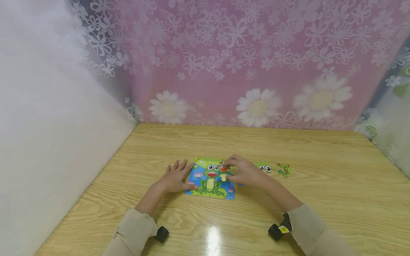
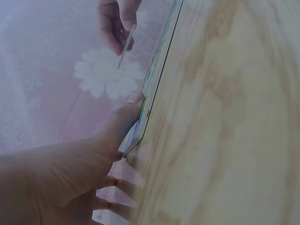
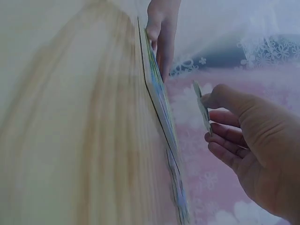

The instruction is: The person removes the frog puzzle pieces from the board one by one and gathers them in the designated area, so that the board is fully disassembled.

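Note:
A flat jigsaw board (image 1: 209, 195) with a green frog on blue lies on the table. My left hand (image 1: 175, 177) rests at its left edge with fingers spread; in the left wrist view the thumb (image 2: 129, 112) lies on the board's top face. My right hand (image 1: 245, 172) pinches a jigsaw piece (image 1: 223, 169) with red and green on it, held above the board's right part. The right wrist view shows this piece (image 3: 203, 110) edge-on between thumb and fingers, raised off the board. The right hand hides the board's upper right corner.
Right of the board lie a jigsaw piece with frog eyes (image 1: 265, 169) and a brown and green piece (image 1: 284, 170). A bit of blue (image 1: 241, 184) shows beneath the right hand. A flowered pink curtain (image 1: 217, 78) hangs behind the wooden table (image 1: 179, 138).

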Demonstrator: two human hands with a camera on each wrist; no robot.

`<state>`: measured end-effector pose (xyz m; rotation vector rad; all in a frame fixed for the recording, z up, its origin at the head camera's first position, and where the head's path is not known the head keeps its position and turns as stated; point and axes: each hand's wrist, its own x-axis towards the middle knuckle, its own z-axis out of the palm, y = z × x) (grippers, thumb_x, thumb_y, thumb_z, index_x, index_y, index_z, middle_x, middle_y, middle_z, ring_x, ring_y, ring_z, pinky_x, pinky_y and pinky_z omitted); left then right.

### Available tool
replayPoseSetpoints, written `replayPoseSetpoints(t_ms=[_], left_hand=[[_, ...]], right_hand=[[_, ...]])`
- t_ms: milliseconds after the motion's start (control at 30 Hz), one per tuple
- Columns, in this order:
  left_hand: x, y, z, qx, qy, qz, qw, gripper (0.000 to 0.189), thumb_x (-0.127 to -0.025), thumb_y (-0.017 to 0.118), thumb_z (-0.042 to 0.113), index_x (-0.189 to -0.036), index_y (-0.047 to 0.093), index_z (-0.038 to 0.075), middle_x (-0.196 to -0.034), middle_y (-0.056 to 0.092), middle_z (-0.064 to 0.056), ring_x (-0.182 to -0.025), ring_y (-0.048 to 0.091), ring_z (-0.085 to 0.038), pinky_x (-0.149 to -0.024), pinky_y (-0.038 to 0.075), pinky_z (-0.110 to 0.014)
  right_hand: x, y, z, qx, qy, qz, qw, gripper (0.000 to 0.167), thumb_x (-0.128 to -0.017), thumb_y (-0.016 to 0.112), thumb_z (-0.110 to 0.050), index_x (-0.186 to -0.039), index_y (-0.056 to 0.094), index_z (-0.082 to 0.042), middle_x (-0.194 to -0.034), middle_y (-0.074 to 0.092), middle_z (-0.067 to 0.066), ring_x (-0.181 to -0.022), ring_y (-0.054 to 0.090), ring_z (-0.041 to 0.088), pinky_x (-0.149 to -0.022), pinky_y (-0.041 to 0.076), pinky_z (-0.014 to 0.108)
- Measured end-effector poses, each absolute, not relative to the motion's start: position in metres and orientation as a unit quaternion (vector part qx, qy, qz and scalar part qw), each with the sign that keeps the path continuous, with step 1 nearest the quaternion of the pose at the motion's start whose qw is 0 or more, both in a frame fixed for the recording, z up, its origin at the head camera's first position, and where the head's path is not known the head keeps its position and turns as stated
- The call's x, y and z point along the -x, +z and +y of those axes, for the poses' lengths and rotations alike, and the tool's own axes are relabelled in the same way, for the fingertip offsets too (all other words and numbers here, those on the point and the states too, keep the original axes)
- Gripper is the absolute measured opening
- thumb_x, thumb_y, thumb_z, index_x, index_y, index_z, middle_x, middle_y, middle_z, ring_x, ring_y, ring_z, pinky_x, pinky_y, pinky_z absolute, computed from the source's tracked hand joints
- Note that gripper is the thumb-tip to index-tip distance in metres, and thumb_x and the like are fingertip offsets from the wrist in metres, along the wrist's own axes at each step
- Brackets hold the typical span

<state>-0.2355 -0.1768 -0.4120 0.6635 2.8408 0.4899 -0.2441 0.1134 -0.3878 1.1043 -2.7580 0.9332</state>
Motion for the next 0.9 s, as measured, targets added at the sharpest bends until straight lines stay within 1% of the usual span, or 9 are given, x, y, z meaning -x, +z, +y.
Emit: replayPoseSetpoints(t_ms=[167,333,400,567,700,833,900], left_hand=[[0.236,-0.414,-0.178,-0.218,0.162,0.958,0.096,0.091,-0.08,0.056,0.063,-0.148,0.02,0.015,-0.151,0.007,-0.015,-0.135,-0.002,-0.039,-0.102,-0.001,-0.06],[0.236,-0.414,-0.178,-0.215,0.163,0.958,0.099,0.091,-0.08,0.056,0.062,-0.148,0.019,0.015,-0.151,0.006,-0.015,-0.135,-0.003,-0.039,-0.102,-0.001,-0.059],[0.235,-0.413,-0.178,-0.216,0.164,0.958,0.098,0.091,-0.08,0.057,0.061,-0.148,0.019,0.014,-0.151,0.007,-0.016,-0.135,-0.002,-0.04,-0.102,-0.001,-0.06],[0.235,-0.412,-0.177,-0.219,0.168,0.956,0.095,0.09,-0.08,0.058,0.06,-0.148,0.02,0.013,-0.151,0.007,-0.017,-0.135,-0.002,-0.04,-0.102,-0.001,-0.06],[0.235,-0.411,-0.177,-0.221,0.172,0.955,0.095,0.09,-0.08,0.058,0.06,-0.148,0.02,0.013,-0.151,0.007,-0.017,-0.134,-0.002,-0.041,-0.102,-0.001,-0.06],[0.235,-0.41,-0.177,-0.221,0.173,0.955,0.098,0.091,-0.08,0.057,0.061,-0.148,0.02,0.014,-0.151,0.006,-0.016,-0.135,-0.002,-0.04,-0.102,-0.001,-0.06],[0.234,-0.41,-0.176,-0.22,0.173,0.955,0.099,0.091,-0.08,0.057,0.061,-0.148,0.019,0.014,-0.151,0.006,-0.016,-0.135,-0.003,-0.04,-0.102,-0.001,-0.06]], right_hand=[[0.242,-0.388,0.138,-0.356,0.309,-0.881,0.027,0.031,-0.081,0.069,-0.013,-0.111,0.064,-0.009,-0.11,0.052,-0.001,-0.094,0.053,0.022,-0.072,0.047,0.037],[0.239,-0.39,0.16,-0.351,0.318,-0.879,0.058,0.029,-0.077,0.073,-0.008,-0.105,0.066,-0.008,-0.108,0.054,0.002,-0.095,0.055,0.024,-0.074,0.048,0.041],[0.238,-0.39,0.169,-0.353,0.317,-0.878,0.071,0.029,-0.076,0.073,-0.005,-0.104,0.067,-0.007,-0.107,0.055,0.003,-0.094,0.056,0.024,-0.072,0.048,0.042],[0.233,-0.39,0.191,-0.348,0.322,-0.878,0.066,0.028,-0.077,0.072,-0.004,-0.104,0.066,-0.009,-0.107,0.054,0.003,-0.091,0.055,0.024,-0.07,0.047,0.042],[0.23,-0.39,0.206,-0.347,0.323,-0.879,0.062,0.028,-0.077,0.072,-0.003,-0.104,0.066,-0.007,-0.106,0.054,0.002,-0.091,0.055,0.024,-0.072,0.047,0.043],[0.229,-0.396,0.22,-0.343,0.307,-0.885,0.066,0.028,-0.077,0.072,-0.002,-0.104,0.066,-0.006,-0.105,0.054,0.002,-0.094,0.054,0.022,-0.074,0.047,0.043],[0.228,-0.4,0.225,-0.342,0.299,-0.888,0.072,0.029,-0.075,0.073,-0.002,-0.103,0.066,-0.006,-0.104,0.055,0.002,-0.094,0.054,0.024,-0.075,0.048,0.044]])
